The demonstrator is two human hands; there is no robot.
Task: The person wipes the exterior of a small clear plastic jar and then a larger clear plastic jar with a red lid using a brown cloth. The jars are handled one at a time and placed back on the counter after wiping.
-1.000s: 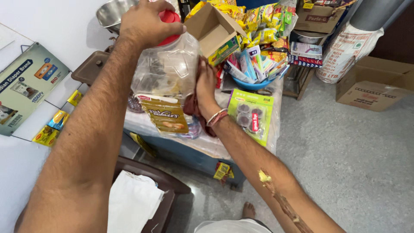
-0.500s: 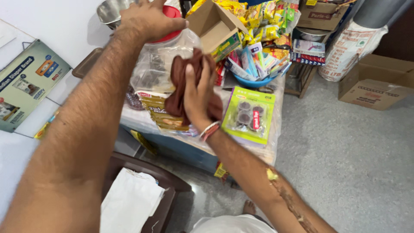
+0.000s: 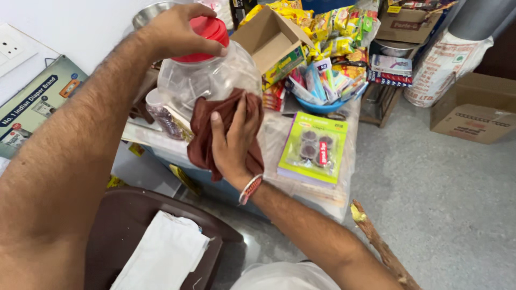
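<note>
At six o'clock, nearest the viewer, a white cloth point(image 3: 161, 258) lies on a brown chair point(image 3: 115, 225). Above it, at centre, a brown rag point(image 3: 207, 134) is pressed flat by the open right hand point(image 3: 234, 142) against the side of a clear jar point(image 3: 207, 80). The jar is held tilted off the table point(image 3: 322, 188) only by its red lid point(image 3: 207, 35), which is gripped from above by the left hand point(image 3: 174, 32). Should the lid be loose, the jar could drop away under the rubbing. At two o'clock, a green blister card point(image 3: 314, 147) and a blue bowl point(image 3: 317, 107) could be knocked.
</note>
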